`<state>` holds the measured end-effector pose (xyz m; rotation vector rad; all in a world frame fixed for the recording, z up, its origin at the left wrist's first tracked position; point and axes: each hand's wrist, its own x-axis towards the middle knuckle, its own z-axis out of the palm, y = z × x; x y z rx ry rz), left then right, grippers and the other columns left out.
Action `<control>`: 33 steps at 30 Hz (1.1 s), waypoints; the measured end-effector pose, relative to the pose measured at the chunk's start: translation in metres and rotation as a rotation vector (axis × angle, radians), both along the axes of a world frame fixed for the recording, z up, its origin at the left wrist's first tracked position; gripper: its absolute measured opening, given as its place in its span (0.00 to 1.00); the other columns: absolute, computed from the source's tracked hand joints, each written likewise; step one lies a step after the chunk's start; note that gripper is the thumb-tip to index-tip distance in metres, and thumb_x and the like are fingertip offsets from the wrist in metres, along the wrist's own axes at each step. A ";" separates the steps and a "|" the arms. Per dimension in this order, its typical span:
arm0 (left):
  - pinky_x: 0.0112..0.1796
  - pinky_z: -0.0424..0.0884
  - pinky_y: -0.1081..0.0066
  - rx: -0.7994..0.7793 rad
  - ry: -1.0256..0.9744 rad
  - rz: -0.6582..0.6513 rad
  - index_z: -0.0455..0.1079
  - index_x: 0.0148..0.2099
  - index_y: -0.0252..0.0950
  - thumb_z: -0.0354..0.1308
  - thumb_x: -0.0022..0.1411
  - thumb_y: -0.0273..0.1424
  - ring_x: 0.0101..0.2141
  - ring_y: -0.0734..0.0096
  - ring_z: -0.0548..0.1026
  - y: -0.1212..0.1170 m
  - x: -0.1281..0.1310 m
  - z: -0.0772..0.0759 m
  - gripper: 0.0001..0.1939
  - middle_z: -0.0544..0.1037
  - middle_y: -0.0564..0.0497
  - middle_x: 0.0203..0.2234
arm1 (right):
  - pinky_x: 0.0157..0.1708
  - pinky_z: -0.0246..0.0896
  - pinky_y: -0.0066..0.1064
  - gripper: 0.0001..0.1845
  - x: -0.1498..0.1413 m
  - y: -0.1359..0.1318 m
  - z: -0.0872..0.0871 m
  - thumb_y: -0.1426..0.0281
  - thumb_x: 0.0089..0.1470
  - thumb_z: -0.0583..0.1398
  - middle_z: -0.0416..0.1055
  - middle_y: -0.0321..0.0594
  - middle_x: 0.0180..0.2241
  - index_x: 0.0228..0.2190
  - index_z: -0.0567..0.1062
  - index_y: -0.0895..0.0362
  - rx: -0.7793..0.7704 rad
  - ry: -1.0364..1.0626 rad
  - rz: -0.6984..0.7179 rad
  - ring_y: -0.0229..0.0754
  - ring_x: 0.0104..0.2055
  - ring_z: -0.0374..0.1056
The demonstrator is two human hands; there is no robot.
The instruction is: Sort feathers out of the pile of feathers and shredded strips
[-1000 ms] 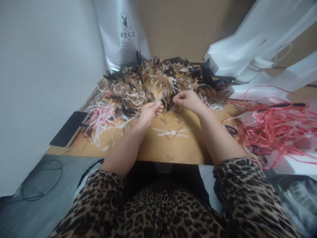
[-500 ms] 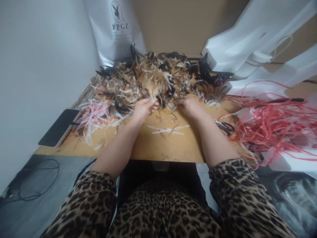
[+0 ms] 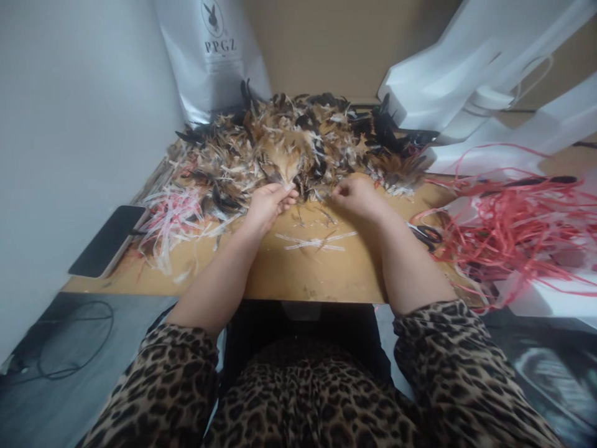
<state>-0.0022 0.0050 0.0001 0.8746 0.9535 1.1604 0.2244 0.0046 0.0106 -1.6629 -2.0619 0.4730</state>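
The left hand (image 3: pixel 272 203), in the middle of the frame, pinches the pale base of a tan feather bunch (image 3: pixel 283 163) between thumb and fingers, with the feathers fanning up toward the pile (image 3: pixel 228 163). That pinch matches the two earlier pictures; what has changed is mostly the right hand (image 3: pixel 357 195). Half a second ago its fingers reached down at the pile's near edge; now they are curled close together just right of the bunch, apart from the left hand. Whether they hold a feather, I cannot tell. This suggests that the bunch is being added to piece by piece, the left hand keeping it while the right picks.

The crossed white strips (image 3: pixel 315 243) lie untouched on the table (image 3: pixel 280 281), just below the hands in the frame. The scissors (image 3: pixel 428 234), half hidden by the right forearm a second ago, now show more fully at centre right, beside the red strands (image 3: pixel 527 227); no hand is on them. The phone (image 3: pixel 108 241) lies at the left, near a pink-and-white tuft (image 3: pixel 172 214).
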 end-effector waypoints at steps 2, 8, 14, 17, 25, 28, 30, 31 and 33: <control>0.22 0.64 0.84 -0.010 -0.008 -0.011 0.73 0.30 0.30 0.68 0.51 0.31 0.20 0.85 0.72 -0.001 0.000 0.000 0.10 0.79 0.50 0.24 | 0.29 0.58 0.28 0.08 -0.004 -0.003 0.004 0.67 0.44 0.61 0.73 0.39 0.23 0.25 0.76 0.61 -0.063 0.322 -0.011 0.37 0.26 0.65; 0.24 0.67 0.84 -0.085 -0.044 -0.139 0.74 0.31 0.28 0.65 0.55 0.28 0.22 0.84 0.74 -0.008 0.004 0.001 0.07 0.80 0.47 0.27 | 0.21 0.52 0.24 0.14 -0.038 -0.011 0.007 0.64 0.37 0.67 0.65 0.30 0.16 0.26 0.73 0.58 -0.222 0.991 -0.021 0.30 0.19 0.57; 0.24 0.68 0.83 -0.152 -0.113 -0.199 0.73 0.33 0.27 0.61 0.59 0.23 0.24 0.81 0.76 -0.010 0.008 0.001 0.03 0.80 0.46 0.27 | 0.26 0.61 0.26 0.16 -0.061 -0.009 -0.009 0.61 0.36 0.70 0.70 0.32 0.21 0.25 0.74 0.57 -0.192 1.101 0.009 0.32 0.23 0.63; 0.23 0.67 0.84 -0.179 -0.128 -0.190 0.73 0.33 0.26 0.58 0.61 0.20 0.23 0.82 0.76 -0.010 0.009 0.003 0.04 0.80 0.47 0.25 | 0.32 0.65 0.29 0.15 -0.066 -0.010 -0.011 0.62 0.37 0.70 0.73 0.34 0.25 0.25 0.75 0.57 -0.134 1.105 0.018 0.35 0.27 0.67; 0.21 0.66 0.84 -0.183 -0.155 -0.194 0.72 0.30 0.25 0.54 0.62 0.17 0.20 0.84 0.73 -0.011 0.012 0.005 0.09 0.78 0.48 0.22 | 0.32 0.62 0.28 0.11 -0.070 -0.013 -0.010 0.64 0.41 0.68 0.72 0.33 0.24 0.26 0.75 0.57 -0.068 1.072 0.006 0.33 0.26 0.66; 0.21 0.65 0.84 -0.199 -0.177 -0.195 0.72 0.30 0.25 0.54 0.62 0.17 0.19 0.85 0.72 -0.011 0.012 0.004 0.09 0.77 0.49 0.22 | 0.32 0.62 0.28 0.13 -0.070 -0.013 -0.012 0.63 0.41 0.69 0.72 0.33 0.24 0.27 0.75 0.57 -0.090 1.121 0.018 0.33 0.27 0.66; 0.21 0.64 0.85 -0.216 -0.186 -0.199 0.72 0.30 0.25 0.54 0.62 0.17 0.19 0.86 0.72 -0.010 0.013 0.004 0.09 0.77 0.49 0.22 | 0.31 0.62 0.29 0.14 -0.071 -0.014 -0.013 0.62 0.40 0.69 0.71 0.33 0.24 0.27 0.75 0.57 -0.122 1.154 0.030 0.34 0.27 0.66; 0.21 0.64 0.85 -0.223 -0.183 -0.198 0.72 0.30 0.25 0.55 0.62 0.18 0.19 0.86 0.71 -0.010 0.013 0.004 0.08 0.77 0.49 0.22 | 0.31 0.63 0.29 0.15 -0.071 -0.014 -0.013 0.62 0.39 0.70 0.71 0.33 0.24 0.27 0.74 0.57 -0.138 1.166 0.034 0.34 0.27 0.66; 0.22 0.64 0.85 -0.209 -0.160 -0.185 0.72 0.30 0.26 0.56 0.61 0.18 0.19 0.86 0.71 -0.010 0.013 0.003 0.07 0.77 0.50 0.22 | 0.31 0.63 0.29 0.15 -0.071 -0.014 -0.013 0.61 0.39 0.70 0.71 0.33 0.24 0.27 0.74 0.57 -0.151 1.173 0.028 0.34 0.27 0.66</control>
